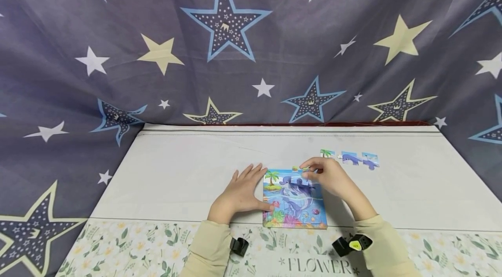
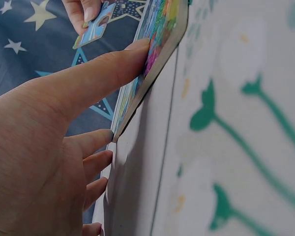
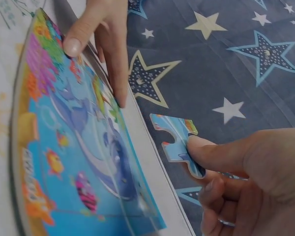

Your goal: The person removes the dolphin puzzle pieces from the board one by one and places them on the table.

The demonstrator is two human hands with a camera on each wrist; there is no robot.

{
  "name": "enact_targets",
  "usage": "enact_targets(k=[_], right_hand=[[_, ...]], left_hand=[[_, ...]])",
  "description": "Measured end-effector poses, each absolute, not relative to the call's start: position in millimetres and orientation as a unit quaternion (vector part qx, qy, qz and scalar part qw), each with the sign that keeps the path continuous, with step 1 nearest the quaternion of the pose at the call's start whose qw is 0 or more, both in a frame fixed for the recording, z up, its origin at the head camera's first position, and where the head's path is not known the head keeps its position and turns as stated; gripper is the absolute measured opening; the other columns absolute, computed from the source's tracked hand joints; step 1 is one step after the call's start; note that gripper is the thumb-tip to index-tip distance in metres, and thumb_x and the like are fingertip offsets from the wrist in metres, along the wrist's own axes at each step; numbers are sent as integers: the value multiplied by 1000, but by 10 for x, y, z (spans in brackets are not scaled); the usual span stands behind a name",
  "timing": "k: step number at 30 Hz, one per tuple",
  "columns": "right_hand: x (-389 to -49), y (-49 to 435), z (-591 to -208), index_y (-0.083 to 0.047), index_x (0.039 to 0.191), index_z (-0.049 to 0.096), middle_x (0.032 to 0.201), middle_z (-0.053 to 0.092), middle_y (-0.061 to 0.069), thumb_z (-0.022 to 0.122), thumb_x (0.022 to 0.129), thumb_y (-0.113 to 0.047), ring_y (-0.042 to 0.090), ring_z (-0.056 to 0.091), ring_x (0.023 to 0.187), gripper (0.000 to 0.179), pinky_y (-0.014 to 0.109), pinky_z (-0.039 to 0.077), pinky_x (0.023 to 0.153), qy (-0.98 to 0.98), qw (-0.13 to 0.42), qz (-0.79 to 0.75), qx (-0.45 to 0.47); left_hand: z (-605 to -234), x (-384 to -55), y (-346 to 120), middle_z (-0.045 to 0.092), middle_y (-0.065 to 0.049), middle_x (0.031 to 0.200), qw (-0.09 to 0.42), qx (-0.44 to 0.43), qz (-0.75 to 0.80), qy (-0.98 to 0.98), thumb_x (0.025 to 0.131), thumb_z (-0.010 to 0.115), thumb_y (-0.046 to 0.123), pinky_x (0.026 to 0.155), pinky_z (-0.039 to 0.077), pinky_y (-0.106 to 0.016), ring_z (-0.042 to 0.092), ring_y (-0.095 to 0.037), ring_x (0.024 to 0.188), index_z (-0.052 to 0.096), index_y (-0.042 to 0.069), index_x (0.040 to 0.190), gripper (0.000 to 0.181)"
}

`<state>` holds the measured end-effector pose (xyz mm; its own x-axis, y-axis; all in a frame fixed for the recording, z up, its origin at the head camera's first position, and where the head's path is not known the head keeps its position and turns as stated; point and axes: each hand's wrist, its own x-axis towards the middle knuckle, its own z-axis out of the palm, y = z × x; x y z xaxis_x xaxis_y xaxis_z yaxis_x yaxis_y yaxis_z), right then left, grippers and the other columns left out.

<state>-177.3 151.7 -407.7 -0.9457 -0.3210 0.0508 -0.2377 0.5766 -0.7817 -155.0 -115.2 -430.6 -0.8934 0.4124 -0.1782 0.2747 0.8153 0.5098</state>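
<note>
A dolphin jigsaw puzzle (image 1: 295, 216) in a shallow board lies flat on the table, showing a palm tree, sea and coral. Over its left edge spreads my left hand (image 1: 241, 194), with the thumb (image 2: 113, 63) resting on the picture and the straight fingers along the side. My right hand (image 1: 328, 174) pinches a puzzle piece (image 3: 171, 132) between thumb and fingers, raised above the puzzle's far right part. That piece is blue with a bit of green and orange. What fills the board beneath the right hand is partly hidden.
Beyond the right hand lie several loose pieces: one with a palm tree (image 1: 327, 153), a dolphin piece (image 1: 350, 158) and another dolphin piece (image 1: 370, 160). The white tabletop (image 1: 188, 168) ends at a star-patterned curtain (image 1: 274, 59). Floral cloth (image 1: 149, 242) covers the near side.
</note>
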Motion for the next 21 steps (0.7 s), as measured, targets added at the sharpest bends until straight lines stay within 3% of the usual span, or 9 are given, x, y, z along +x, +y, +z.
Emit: enact_targets(k=[21], right_hand=[[-1899, 1874, -4058, -1, 109, 73, 96, 69, 13, 72, 91, -11, 19, 60, 78, 21, 33, 51, 70, 896, 22, -428, -115]], left_hand=[[-4328, -1552, -1150, 22, -4, 163, 141, 184, 239, 943, 71, 82, 58, 119, 4, -58, 12, -30, 151, 30, 15, 157, 109]])
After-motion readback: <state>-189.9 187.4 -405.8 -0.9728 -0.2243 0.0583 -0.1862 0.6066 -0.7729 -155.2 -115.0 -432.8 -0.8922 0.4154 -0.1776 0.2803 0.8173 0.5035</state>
